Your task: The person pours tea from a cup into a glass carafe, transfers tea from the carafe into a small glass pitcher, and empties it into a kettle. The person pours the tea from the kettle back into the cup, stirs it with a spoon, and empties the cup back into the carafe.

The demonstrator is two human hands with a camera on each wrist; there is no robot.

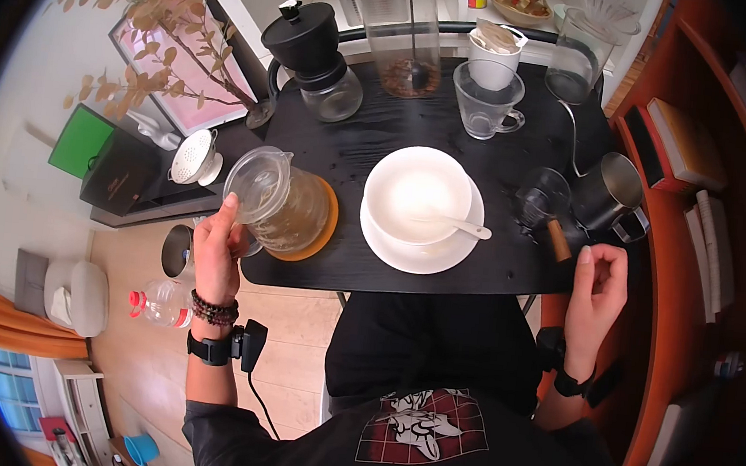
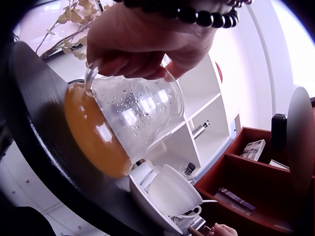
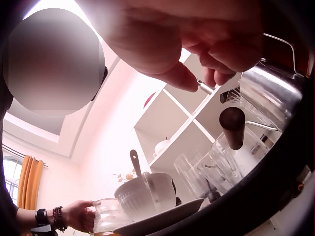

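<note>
My left hand (image 1: 217,250) grips the handle of a clear glass coffee server (image 1: 284,203) at the table's left edge. The thumb lies up by the lid. The server stands on a round orange coaster (image 2: 91,132), and droplets cling to its glass wall. To its right is a white cup (image 1: 420,184) on a white saucer (image 1: 419,262), with a white spoon (image 1: 471,228) across the rim. My right hand (image 1: 597,293) hovers by the table's right edge with loosely bent fingers and holds nothing. Closest to it is a wooden handle (image 1: 559,240) on a small glass vessel (image 1: 543,197).
Along the back stand a black hand grinder (image 1: 305,41), a tall clear container (image 1: 400,22) with beans, a glass cup (image 1: 486,101) under a white dripper (image 1: 494,62), and another glass jug (image 1: 574,64). A steel gooseneck kettle (image 1: 612,187) is at the right, by a reddish bookshelf (image 1: 679,286).
</note>
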